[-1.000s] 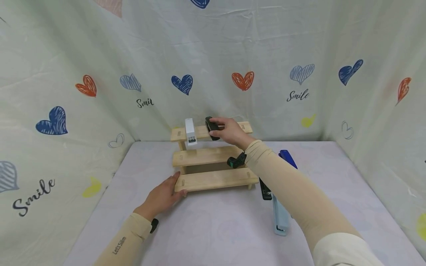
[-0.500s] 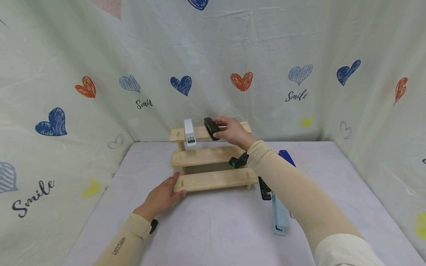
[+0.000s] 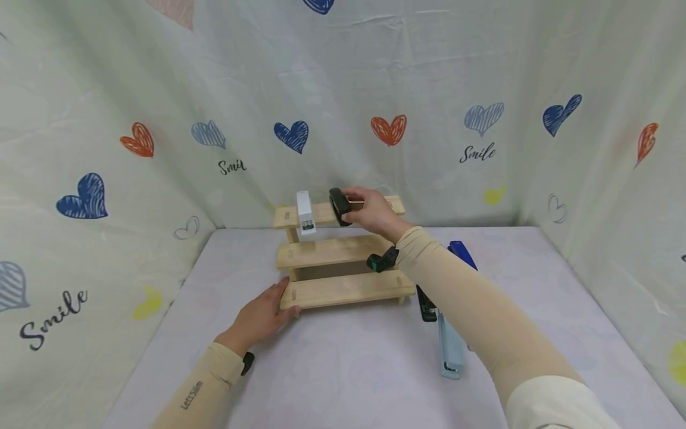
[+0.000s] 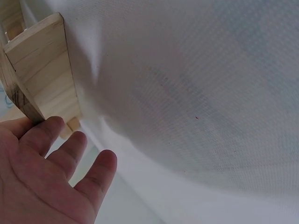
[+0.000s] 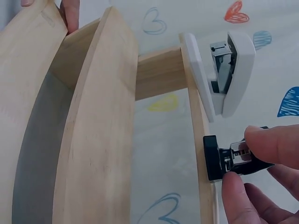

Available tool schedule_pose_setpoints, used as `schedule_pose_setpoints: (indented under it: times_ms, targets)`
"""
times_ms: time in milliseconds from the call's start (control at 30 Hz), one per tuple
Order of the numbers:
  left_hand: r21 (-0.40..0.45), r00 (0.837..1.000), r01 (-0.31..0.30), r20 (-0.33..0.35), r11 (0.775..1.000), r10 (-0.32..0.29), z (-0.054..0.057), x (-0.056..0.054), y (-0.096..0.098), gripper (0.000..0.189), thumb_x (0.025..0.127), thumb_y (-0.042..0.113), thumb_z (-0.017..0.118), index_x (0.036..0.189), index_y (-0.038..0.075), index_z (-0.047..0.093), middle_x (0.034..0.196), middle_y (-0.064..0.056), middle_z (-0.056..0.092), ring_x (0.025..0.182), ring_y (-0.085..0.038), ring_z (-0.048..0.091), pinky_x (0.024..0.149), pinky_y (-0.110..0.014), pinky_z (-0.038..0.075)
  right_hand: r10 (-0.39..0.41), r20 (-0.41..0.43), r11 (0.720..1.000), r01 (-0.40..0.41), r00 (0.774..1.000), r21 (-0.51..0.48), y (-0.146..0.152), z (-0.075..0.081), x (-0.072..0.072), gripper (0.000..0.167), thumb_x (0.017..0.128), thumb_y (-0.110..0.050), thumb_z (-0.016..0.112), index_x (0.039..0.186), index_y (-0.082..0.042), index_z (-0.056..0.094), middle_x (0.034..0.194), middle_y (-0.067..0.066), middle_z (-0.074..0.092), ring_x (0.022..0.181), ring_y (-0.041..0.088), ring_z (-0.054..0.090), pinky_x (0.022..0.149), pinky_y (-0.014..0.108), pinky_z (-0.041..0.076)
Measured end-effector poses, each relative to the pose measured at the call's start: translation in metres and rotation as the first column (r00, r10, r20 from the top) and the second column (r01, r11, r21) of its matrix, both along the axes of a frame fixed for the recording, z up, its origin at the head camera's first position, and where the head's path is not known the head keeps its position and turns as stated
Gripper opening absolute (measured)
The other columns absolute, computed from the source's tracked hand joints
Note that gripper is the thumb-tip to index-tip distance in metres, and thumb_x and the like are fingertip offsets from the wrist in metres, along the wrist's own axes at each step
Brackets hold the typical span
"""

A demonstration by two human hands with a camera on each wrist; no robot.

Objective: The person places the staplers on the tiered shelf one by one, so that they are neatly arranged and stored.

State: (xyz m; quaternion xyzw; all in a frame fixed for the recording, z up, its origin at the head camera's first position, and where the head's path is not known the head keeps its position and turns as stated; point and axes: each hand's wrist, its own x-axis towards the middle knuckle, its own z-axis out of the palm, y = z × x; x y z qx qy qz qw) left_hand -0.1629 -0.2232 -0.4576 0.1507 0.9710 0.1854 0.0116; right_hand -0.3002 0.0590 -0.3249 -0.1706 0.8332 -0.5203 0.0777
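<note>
A three-tier wooden shelf (image 3: 348, 290) stands on the table. My right hand (image 3: 372, 210) pinches a small black stapler (image 3: 340, 207) between thumb and fingers, above the top tier. In the right wrist view the black stapler (image 5: 212, 158) touches the top board's edge, its metal part showing. Left of it on that tier sits a white stapler (image 3: 305, 213), seen from its open end in the right wrist view. My left hand (image 3: 261, 316) holds the left end of the bottom board, thumb in front and a finger behind. The left wrist view shows the other fingers (image 4: 100, 172) extended off the wood.
Right of the shelf lie a light blue stapler (image 3: 451, 351), a black stapler (image 3: 427, 307) and a dark blue one (image 3: 462, 254), partly covered by the right forearm. A patterned curtain (image 3: 343, 71) hangs close behind the shelf. The middle and bottom boards carry nothing visible.
The black stapler and my right hand shift only slightly on the top tier, with a small turn of the stapler. My left hand keeps its place.
</note>
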Motion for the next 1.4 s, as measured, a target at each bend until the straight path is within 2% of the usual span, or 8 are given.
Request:
schedule_pose_setpoints:
  times_ms: [300, 533, 633, 833, 1000, 1167, 1400]
  targets:
    - [-0.010, 1.000, -0.011, 0.008, 1.000, 0.011, 0.000, -0.001, 0.000, 0.079, 0.099, 0.045, 0.060, 0.152, -0.006, 0.031, 0.144, -0.031, 0.045, 0.133, -0.045, 0.044, 0.103, -0.056, 0.041, 0.044, -0.033, 0.998, -0.043, 0.998, 0.048, 0.025, 0.011, 0.008, 0.060, 0.098, -0.012, 0.065, 0.152, -0.011, 0.042, 0.151, 0.014, 0.044, 0.135, 0.031, 0.046, 0.105, 0.045, 0.043]
    - [0.004, 1.000, -0.013, 0.008, 1.000, 0.013, 0.000, 0.000, -0.001, 0.079, 0.099, 0.045, 0.060, 0.152, -0.006, 0.031, 0.145, -0.031, 0.044, 0.133, -0.046, 0.043, 0.103, -0.057, 0.040, 0.092, -0.052, 0.992, -0.087, 0.994, 0.096, 0.076, 0.012, 0.020, 0.059, 0.099, -0.009, 0.062, 0.153, -0.003, 0.037, 0.152, 0.021, 0.039, 0.133, 0.037, 0.047, 0.104, 0.049, 0.043]
    - [0.008, 1.000, -0.015, 0.009, 1.000, 0.015, 0.001, 0.000, -0.002, 0.079, 0.099, 0.045, 0.060, 0.152, -0.006, 0.031, 0.146, -0.031, 0.043, 0.134, -0.046, 0.043, 0.104, -0.057, 0.039, 0.078, -0.050, 0.987, -0.070, 0.996, 0.142, 0.103, 0.010, 0.028, 0.060, 0.100, -0.010, 0.062, 0.153, -0.003, 0.036, 0.152, 0.022, 0.039, 0.132, 0.038, 0.047, 0.103, 0.051, 0.043]
    - [0.012, 1.000, -0.012, 0.009, 1.000, 0.012, -0.001, 0.000, -0.002, 0.079, 0.100, 0.046, 0.059, 0.152, -0.006, 0.031, 0.145, -0.031, 0.043, 0.134, -0.046, 0.042, 0.104, -0.057, 0.039, 0.039, -0.041, 0.979, -0.030, 0.998, 0.203, 0.159, -0.005, 0.047, 0.062, 0.101, -0.015, 0.062, 0.155, -0.006, 0.033, 0.155, 0.020, 0.036, 0.135, 0.040, 0.044, 0.103, 0.055, 0.042]
    - [0.013, 1.000, -0.006, 0.012, 1.000, 0.006, -0.002, 0.000, -0.002, 0.080, 0.100, 0.048, 0.058, 0.153, -0.006, 0.030, 0.146, -0.031, 0.043, 0.134, -0.046, 0.042, 0.104, -0.057, 0.039, -0.004, -0.016, 0.976, 0.008, 1.000, 0.216, 0.201, -0.024, 0.068, 0.064, 0.101, -0.018, 0.062, 0.155, -0.005, 0.031, 0.157, 0.019, 0.032, 0.136, 0.041, 0.043, 0.103, 0.055, 0.041]
    - [0.016, 1.000, -0.008, 0.011, 1.000, 0.008, 0.000, 0.001, -0.001, 0.080, 0.100, 0.048, 0.058, 0.152, -0.006, 0.031, 0.145, -0.032, 0.044, 0.133, -0.046, 0.043, 0.103, -0.057, 0.039, -0.057, 0.009, 0.969, 0.053, 0.998, 0.239, 0.226, -0.044, 0.087, 0.068, 0.101, -0.030, 0.063, 0.155, -0.005, 0.031, 0.156, 0.021, 0.033, 0.135, 0.044, 0.043, 0.101, 0.056, 0.041]
    - [0.020, 1.000, -0.006, 0.019, 1.000, 0.006, 0.002, 0.001, -0.001, 0.080, 0.100, 0.048, 0.058, 0.152, -0.007, 0.030, 0.146, -0.031, 0.043, 0.133, -0.046, 0.043, 0.103, -0.057, 0.040, -0.076, 0.017, 0.965, 0.069, 0.997, 0.255, 0.252, -0.068, 0.115, 0.067, 0.102, -0.030, 0.061, 0.155, -0.005, 0.031, 0.154, 0.027, 0.033, 0.131, 0.048, 0.045, 0.097, 0.054, 0.046]
